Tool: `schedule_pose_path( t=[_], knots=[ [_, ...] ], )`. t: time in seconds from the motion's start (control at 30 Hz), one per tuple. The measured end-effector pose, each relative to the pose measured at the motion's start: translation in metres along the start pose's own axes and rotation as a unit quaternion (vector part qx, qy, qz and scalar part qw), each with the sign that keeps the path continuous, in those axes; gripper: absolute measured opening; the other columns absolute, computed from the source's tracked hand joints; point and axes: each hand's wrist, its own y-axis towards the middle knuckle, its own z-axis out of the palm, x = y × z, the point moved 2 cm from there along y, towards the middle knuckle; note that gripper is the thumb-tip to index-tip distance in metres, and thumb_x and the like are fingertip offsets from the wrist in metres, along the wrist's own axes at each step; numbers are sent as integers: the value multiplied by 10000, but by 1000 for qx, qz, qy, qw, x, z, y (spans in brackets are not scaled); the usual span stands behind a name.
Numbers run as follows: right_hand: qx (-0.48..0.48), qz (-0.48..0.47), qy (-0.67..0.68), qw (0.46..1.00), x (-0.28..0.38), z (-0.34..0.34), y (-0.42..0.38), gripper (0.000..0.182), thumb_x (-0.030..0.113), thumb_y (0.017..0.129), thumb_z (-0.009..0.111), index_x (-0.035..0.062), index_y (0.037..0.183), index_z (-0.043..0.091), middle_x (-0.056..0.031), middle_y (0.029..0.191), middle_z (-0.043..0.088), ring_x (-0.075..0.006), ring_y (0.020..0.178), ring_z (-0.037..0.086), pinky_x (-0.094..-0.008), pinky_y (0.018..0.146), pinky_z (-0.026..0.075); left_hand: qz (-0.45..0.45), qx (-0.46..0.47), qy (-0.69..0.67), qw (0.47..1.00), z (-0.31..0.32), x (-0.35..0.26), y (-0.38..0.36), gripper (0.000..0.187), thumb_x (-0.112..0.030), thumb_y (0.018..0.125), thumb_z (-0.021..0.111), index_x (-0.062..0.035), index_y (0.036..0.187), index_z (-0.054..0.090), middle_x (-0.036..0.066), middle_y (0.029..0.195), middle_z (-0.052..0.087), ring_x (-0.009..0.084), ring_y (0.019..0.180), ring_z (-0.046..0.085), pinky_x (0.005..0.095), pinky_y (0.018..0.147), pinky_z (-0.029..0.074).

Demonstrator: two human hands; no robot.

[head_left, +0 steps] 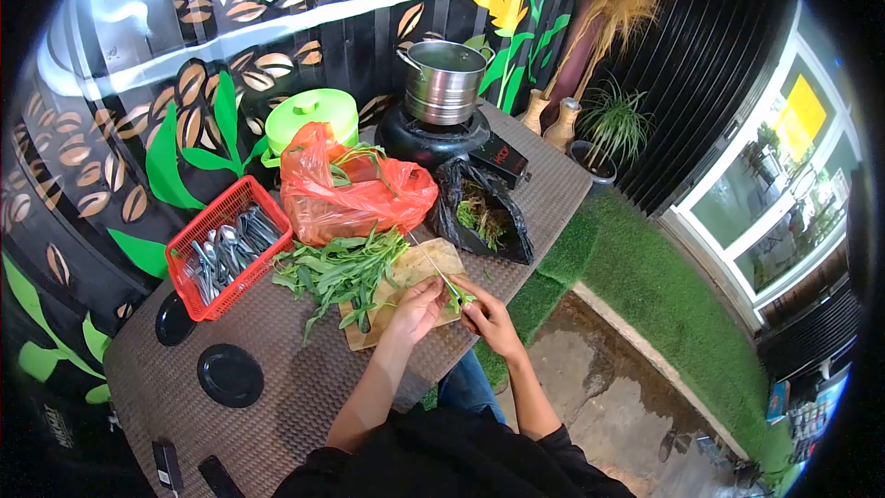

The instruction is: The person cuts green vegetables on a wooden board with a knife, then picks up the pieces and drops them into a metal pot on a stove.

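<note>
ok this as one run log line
right hand: holding green sprig; left hand: alongside; leafy greens: partly on cutting board; steel pot: on portable stove

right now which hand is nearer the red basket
Left. The left hand is over the cutting board, across the leafy greens from the red basket; the right hand is farther away, past the board's edge.

On the black plastic control panel (499, 160) of the gas stove ahead of you, you had short red lettering (503, 155); the characters "KO" seemed to stand in it, but it was too small to be sure. The small black box (167, 466) at your lower left bore a white label (164, 477) whose print you could not read. On the glass-paned, white-framed door (779, 166) to your right hung a plain-looking yellow rectangular sheet (800, 117), any wording on it illegible.
</note>
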Motion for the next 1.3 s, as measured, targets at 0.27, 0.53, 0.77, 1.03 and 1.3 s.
schedule_pose_path(
  t=[0.27,0.53,0.77,1.03,1.3],
  knots=[
    [-33,-45,-23,998,-7,1,2,392,28,911,448,77,1298,478,50,601,383,-42,508,327,-198,461,269,-14,-14,19,1000,-3,2,3,189,-96,913,519,-11,1076,561,87,1053,605,182,988,559,316,911,431],
    [-27,17,110,993,-9,0,2,365,100,948,444,72,1312,447,40,604,369,-51,512,334,-203,454,265,40,-44,-7,998,21,-9,-1,162,-91,894,554,-4,1029,575,76,992,607,180,973,564,314,936,441],
    [-21,23,108,994,-9,-3,3,360,156,963,448,75,1313,445,34,613,392,-51,498,344,-202,444,278,59,-42,45,996,22,-4,3,147,-76,876,580,3,999,596,67,984,617,170,952,579,300,926,445],
    [7,21,114,993,-9,-3,4,362,139,957,459,97,1317,445,25,692,438,-44,484,348,-199,420,275,47,-9,77,996,14,-9,3,137,-58,885,556,10,985,619,82,997,633,162,957,567,289,897,432],
    [26,64,81,994,-7,1,5,311,181,974,417,74,1265,393,-2,609,411,-72,458,356,-208,413,283,30,9,142,989,4,-16,0,141,39,837,578,23,969,621,110,1001,636,159,924,589,264,862,454]
  ],
)
